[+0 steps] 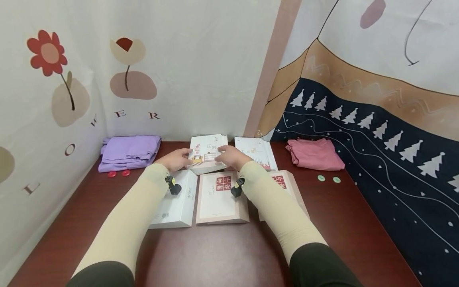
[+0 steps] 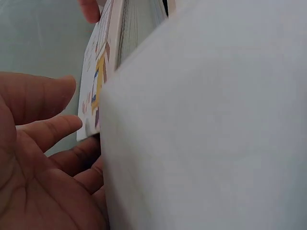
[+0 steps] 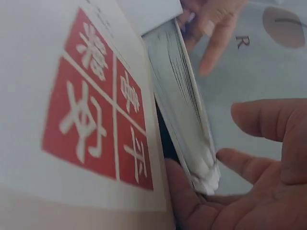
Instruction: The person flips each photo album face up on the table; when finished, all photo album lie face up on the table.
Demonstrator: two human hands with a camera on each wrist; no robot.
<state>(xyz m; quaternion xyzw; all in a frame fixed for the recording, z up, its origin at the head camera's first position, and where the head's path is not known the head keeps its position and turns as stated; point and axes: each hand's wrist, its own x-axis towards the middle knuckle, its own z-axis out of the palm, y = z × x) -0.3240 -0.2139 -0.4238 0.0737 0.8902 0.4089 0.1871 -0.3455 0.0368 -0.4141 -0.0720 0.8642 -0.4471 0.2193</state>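
A thick book (image 1: 209, 144) with a white illustrated cover lies in the back row, between both hands. At its left edge is my left hand (image 1: 173, 160); in the left wrist view that hand (image 2: 43, 167) has its thumb spread apart from loosely extended fingers beside the cover. On the opposite side, my right hand (image 1: 234, 157) reaches across the right edge. From the right wrist, its fingers (image 3: 247, 165) look relaxed around the book's corner, near the page block (image 3: 177, 96). A white book (image 1: 183, 199) and a pink-bordered book (image 1: 215, 207) with red squares lie under my wrists.
Another white book (image 1: 255, 149) lies at the back right, and a second pink-bordered book (image 1: 295, 191) is partly under my right forearm. Folded purple cloth (image 1: 130, 151) with two red discs (image 1: 112, 174) is left; folded pink cloth (image 1: 315, 153) with two green discs (image 1: 321, 178) is right.
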